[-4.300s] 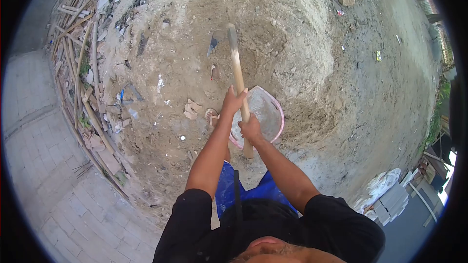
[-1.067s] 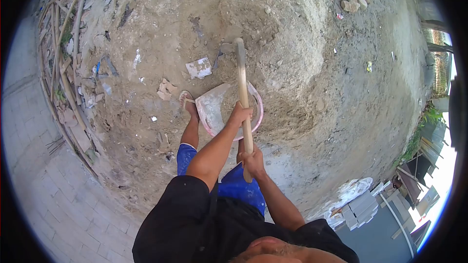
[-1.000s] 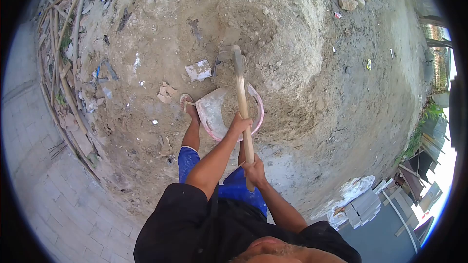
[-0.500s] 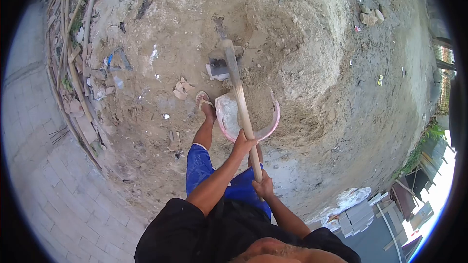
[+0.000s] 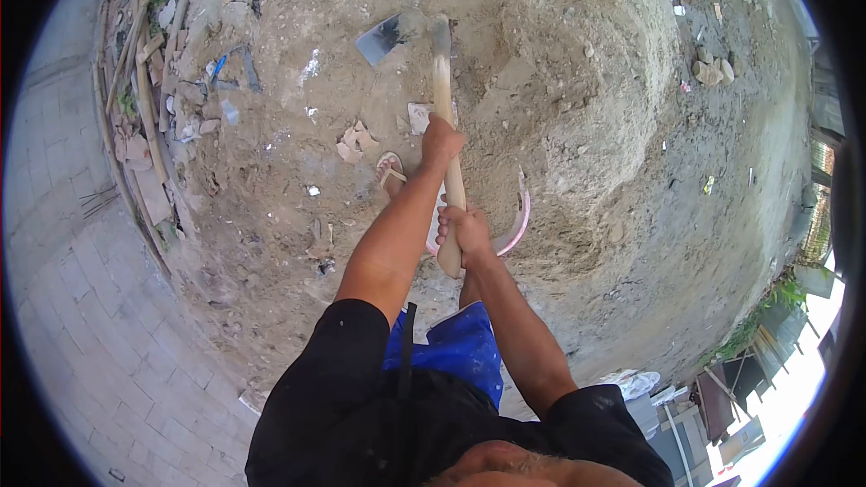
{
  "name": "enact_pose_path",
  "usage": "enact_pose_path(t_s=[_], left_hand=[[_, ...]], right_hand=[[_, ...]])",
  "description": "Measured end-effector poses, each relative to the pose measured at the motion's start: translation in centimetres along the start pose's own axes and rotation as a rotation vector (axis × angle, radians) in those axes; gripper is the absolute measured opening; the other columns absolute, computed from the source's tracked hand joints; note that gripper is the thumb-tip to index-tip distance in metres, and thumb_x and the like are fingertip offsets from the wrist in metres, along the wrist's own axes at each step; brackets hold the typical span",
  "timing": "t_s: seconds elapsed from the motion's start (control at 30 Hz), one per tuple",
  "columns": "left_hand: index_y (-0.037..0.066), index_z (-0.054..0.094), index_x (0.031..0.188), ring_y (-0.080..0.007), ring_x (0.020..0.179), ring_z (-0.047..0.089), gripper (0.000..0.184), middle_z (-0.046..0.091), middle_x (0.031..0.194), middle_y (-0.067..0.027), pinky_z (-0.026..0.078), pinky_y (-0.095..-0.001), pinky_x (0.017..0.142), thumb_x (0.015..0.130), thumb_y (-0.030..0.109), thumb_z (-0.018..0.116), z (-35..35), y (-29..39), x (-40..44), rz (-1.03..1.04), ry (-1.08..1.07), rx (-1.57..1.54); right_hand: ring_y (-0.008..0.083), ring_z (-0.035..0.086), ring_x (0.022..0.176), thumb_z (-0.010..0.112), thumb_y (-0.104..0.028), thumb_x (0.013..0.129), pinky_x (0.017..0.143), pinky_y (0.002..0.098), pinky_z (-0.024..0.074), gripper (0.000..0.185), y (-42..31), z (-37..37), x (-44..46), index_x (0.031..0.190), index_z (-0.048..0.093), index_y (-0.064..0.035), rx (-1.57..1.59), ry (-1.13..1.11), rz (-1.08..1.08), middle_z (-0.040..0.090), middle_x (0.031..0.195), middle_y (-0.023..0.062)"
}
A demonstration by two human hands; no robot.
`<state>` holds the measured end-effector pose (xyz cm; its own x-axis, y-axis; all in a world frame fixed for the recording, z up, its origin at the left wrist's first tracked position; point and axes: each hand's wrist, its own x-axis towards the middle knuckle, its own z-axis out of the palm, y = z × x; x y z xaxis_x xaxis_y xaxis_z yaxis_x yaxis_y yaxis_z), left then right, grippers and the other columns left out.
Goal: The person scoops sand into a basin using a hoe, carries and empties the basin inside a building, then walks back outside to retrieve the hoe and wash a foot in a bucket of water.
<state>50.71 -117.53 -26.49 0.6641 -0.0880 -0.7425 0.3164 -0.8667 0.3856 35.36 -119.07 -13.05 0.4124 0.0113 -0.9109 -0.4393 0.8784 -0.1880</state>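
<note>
My left hand (image 5: pixel 442 138) is closed round the middle of the wooden handle of a hoe (image 5: pixel 441 81). Lower down, my right hand (image 5: pixel 468 231) grips the same handle near its butt end. The hoe's dark metal blade (image 5: pixel 382 40) is out ahead over the soil, turned to the left. Whether it touches the ground I cannot tell. Beneath the handle and my right hand lies a scoop-shaped container with a pink rim (image 5: pixel 521 221), partly hidden by them. My sandalled foot (image 5: pixel 391 168) stands to the left of this container.
A mound of sandy soil (image 5: pixel 595 108) rises ahead and to the right. Broken brown scraps (image 5: pixel 357 142) lie near my foot. Long wooden poles (image 5: pixel 140 81) edge the left side, beside grey paving (image 5: pixel 99 307). Several stones (image 5: pixel 713 70) sit at the far right.
Both hands have moved forward with the hoe, away from my body. Its blade has gone farther out and swung left, uncovering a pale piece on the ground. Both hands keep their hold.
</note>
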Motion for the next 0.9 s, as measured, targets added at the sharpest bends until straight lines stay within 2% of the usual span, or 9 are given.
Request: enact_pose_path(t_s=[0.2,0.27,0.43,0.6,0.67,0.73,0.83,0.9], left_hand=[[-0.009,0.037,0.122,-0.0435,0.099,0.062,0.061,0.061,0.103,-0.0327,0.05,-0.044,0.087,0.069,0.009,0.063,5.6,-1.7,-6.1,0.057,-0.069,0.018],[-0.009,0.038,0.121,-0.0421,0.098,0.063,0.061,0.061,0.103,-0.0323,0.05,-0.0437,0.085,0.069,0.01,0.064,7.0,-2.5,-5.3,0.021,-0.109,-0.145],[-0.009,0.038,0.122,-0.0405,0.094,0.065,0.065,0.061,0.101,-0.0312,0.052,-0.0429,0.08,0.069,0.014,0.067,5.7,-0.4,-7.0,-0.011,-0.197,-0.198],[-0.007,0.037,0.123,-0.0417,0.09,0.065,0.065,0.062,0.098,-0.0303,0.052,-0.0437,0.078,0.071,0.017,0.067,7.9,-3.4,-18.3,0.052,-0.196,-0.168],[-0.006,0.036,0.124,-0.0413,0.092,0.064,0.067,0.061,0.1,-0.0289,0.051,-0.0434,0.079,0.07,0.017,0.067,9.7,-5.0,-23.7,0.018,-0.266,-0.186],[-0.006,0.036,0.125,-0.0385,0.095,0.063,0.069,0.06,0.103,-0.0257,0.05,-0.042,0.081,0.068,0.016,0.069,11.9,-7.6,-28.2,-0.019,-0.343,-0.222],[-0.005,0.038,0.121,-0.0334,0.092,0.061,0.067,0.059,0.101,-0.02,0.05,-0.0393,0.079,0.065,0.014,0.071,16.9,-14.5,-31.4,0.102,-0.357,-0.286],[-0.005,0.04,0.118,-0.0305,0.088,0.061,0.064,0.058,0.098,-0.017,0.05,-0.0379,0.077,0.065,0.013,0.071,17.0,-15.1,-31.9,0.066,-0.395,-0.335]], right_hand=[[0.0139,0.048,0.05,0.057,-0.005,0.079,0.043,0.0308,0.0436,0.018,2.0,-3.4,-4.9,0.096,0.051,-0.0009,-0.059,0.146,0.002,0.051,0.069,0.0055],[0.0141,0.049,0.048,0.059,-0.004,0.079,0.043,0.0308,0.0439,0.021,1.0,-4.0,-5.3,0.098,0.05,-0.0005,-0.175,0.169,0.01,0.051,0.066,0.0054],[0.0147,0.05,0.047,0.06,-0.002,0.078,0.042,0.0308,0.0441,0.024,0.5,-5.4,-6.8,0.099,0.049,0.0,-0.161,0.118,-0.036,0.052,0.064,0.0056],[0.0155,0.052,0.045,0.06,0.002,0.077,0.041,0.0308,0.0454,0.03,6.0,-11.4,-14.3,0.105,0.048,0.0007,-0.149,0.062,-0.02,0.052,0.064,0.006],[0.0151,0.052,0.048,0.06,0.002,0.074,0.043,0.0323,0.0463,0.04,7.2,-14.6,-18.8,0.112,0.047,0.0026,-0.292,0.059,0.063,0.054,0.068,0.007],[0.0163,0.056,0.051,0.062,-0.002,0.074,0.046,0.0333,0.0486,0.039,9.3,-17.9,-22.8,0.11,0.048,0.0033,-0.401,0.127,0.122,0.056,0.068,0.0076],[0.0182,0.06,0.055,0.065,-0.006,0.074,0.05,0.0337,0.0505,0.041,11.5,-20.5,-26.6,0.11,0.05,0.0038,-0.657,0.215,0.112,0.059,0.07,0.0097],[0.0189,0.062,0.057,0.066,-0.009,0.074,0.052,0.0336,0.0513,0.044,14.6,-22.0,-26.1,0.113,0.05,0.0027,-0.826,0.236,-0.03,0.061,0.072,0.0108]])
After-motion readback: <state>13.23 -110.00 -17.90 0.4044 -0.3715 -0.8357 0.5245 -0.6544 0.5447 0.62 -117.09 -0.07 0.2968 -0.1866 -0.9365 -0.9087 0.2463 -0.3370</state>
